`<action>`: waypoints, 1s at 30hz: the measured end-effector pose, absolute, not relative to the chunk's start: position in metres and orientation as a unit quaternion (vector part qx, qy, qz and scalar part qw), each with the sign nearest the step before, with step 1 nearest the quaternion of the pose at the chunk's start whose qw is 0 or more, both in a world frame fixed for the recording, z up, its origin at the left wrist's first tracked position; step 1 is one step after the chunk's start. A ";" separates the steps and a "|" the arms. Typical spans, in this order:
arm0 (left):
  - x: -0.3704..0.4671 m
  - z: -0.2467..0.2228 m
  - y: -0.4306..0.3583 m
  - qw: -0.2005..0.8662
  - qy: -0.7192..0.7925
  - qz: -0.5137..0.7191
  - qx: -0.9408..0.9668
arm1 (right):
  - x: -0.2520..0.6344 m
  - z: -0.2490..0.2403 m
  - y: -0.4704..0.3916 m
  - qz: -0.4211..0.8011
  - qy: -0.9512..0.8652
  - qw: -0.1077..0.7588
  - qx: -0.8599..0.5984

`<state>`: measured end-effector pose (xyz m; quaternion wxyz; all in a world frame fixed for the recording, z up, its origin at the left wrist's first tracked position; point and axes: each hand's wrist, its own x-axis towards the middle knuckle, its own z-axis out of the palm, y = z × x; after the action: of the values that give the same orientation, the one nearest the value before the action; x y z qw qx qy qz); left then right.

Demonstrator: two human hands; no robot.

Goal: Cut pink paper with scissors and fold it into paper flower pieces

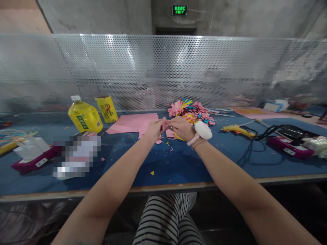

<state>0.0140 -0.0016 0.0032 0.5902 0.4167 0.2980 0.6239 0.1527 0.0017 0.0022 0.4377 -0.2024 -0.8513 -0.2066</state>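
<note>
Over the middle of the blue table my left hand (154, 129) pinches a small piece of pink paper (165, 125). My right hand (183, 128) meets it from the other side, fingers bent and closed on the same piece. My fingers cover much of that paper, so its exact shape is hidden. Behind and left of my left hand lie large pink paper sheets (127, 123). Small pink and yellow scraps are scattered below my hands. Just beyond my right hand sits a pile of colourful paper flowers (191, 111).
At left stand a yellow bottle (85, 117) and a yellow packet (106, 109), near a purple tissue holder (33, 161). A yellow glue gun (237, 130) with its cord and a purple box (290, 148) lie at right. A perforated metal screen (122, 71) borders the table's back.
</note>
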 end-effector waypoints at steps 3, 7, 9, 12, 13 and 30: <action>0.014 0.004 -0.001 0.592 0.309 0.618 0.416 | 0.151 0.001 0.003 -0.195 -0.854 0.433 -0.212; 0.012 0.004 0.000 0.588 0.303 0.620 0.422 | 0.147 0.000 0.001 -0.117 -0.831 0.480 -0.255; 0.011 0.004 0.001 0.586 0.298 0.620 0.429 | 0.145 0.000 -0.002 -0.046 -0.796 0.530 -0.287; 0.011 0.004 0.000 0.581 0.294 0.621 0.436 | 0.143 0.002 -0.005 0.107 -0.703 0.612 -0.346; 0.012 0.005 -0.002 0.580 0.288 0.623 0.438 | 0.143 0.003 -0.006 0.173 -0.670 0.624 -0.362; 0.016 0.015 -0.014 0.564 0.255 0.644 0.450 | 0.136 0.004 -0.007 0.459 -0.583 0.603 -0.293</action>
<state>0.0160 -0.0140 0.0148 0.5638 0.4501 0.2546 0.6441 0.1358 -0.0065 0.0043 0.6034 -0.2927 -0.5830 0.4587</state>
